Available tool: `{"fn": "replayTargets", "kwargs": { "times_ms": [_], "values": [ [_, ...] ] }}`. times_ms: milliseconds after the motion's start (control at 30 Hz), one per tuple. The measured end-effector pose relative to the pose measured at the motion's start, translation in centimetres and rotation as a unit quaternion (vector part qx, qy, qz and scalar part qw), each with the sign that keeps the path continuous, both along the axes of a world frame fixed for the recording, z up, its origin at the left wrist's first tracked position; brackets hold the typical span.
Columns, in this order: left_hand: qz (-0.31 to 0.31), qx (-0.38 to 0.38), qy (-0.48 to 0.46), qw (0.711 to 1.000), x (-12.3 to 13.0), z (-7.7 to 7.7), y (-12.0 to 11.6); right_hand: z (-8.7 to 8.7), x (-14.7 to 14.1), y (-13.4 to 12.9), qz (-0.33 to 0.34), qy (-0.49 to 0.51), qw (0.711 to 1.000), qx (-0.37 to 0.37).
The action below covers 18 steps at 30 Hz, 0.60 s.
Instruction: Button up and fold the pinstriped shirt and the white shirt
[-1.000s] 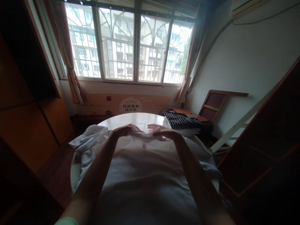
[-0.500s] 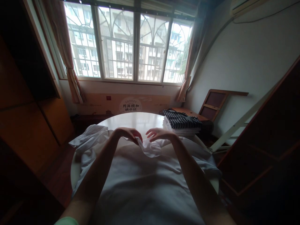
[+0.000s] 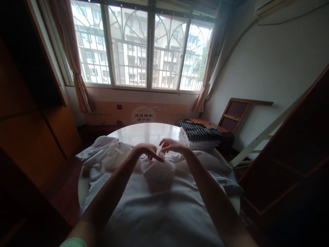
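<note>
White garment is lying spread over the round white desk, covering most of its near and middle part. Bunched cloth is overhanging the desk rim at left; more is draping over the right side.

Both hands are working at the garment's far edge, around the middle, near each other. Left hand is bending over the raised, puckered edge, one digit pointing right; it's touching cloth, but can't tell if it's gripping. Right hand is curving in from the right, fingertips meeting an upright bit of the same edge; can't confirm a pinch, thumb isn't showing clearly. Light green cuff is circling the left arm.

Folded black garment with white stripes is sitting on folded white cloth, far right of the desk, well apart from the left hand, nearer the right.

Beyond the desk: brown low table is standing far right, wood-framed panel is tilting beside it, tan printed board is running below the barred window.
</note>
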<state>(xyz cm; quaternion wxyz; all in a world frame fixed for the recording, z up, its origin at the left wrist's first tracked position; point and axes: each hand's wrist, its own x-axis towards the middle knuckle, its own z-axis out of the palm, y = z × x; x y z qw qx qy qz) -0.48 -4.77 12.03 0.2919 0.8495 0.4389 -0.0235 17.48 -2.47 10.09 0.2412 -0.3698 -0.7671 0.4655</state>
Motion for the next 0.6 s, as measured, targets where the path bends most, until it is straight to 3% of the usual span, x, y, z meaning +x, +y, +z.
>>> {"fn": "replayTargets", "kwargs": {
  "times_ms": [100,200,300,433,600],
  "values": [
    [-0.013,0.132,0.033,0.991,0.9,0.1,-0.4,0.0,0.0,0.1,-0.011,0.014,1.0,0.016],
    [-0.007,0.189,0.077,0.979,0.5,0.9,-0.5,0.1,-0.1,0.1,-0.051,0.027,0.998,0.037],
    [0.05,0.222,0.073,0.971,-0.8,1.4,-0.1,0.3,-0.1,0.2,-0.087,0.029,0.994,0.065],
    [0.121,0.241,0.014,0.963,-1.9,0.9,1.2,0.6,-0.5,-0.2,-0.101,0.008,0.986,0.134],
    [0.147,0.227,-0.081,0.959,-1.6,-0.3,2.6,1.1,-2.3,-2.0,-0.105,-0.019,0.957,0.27]
  ]
}}
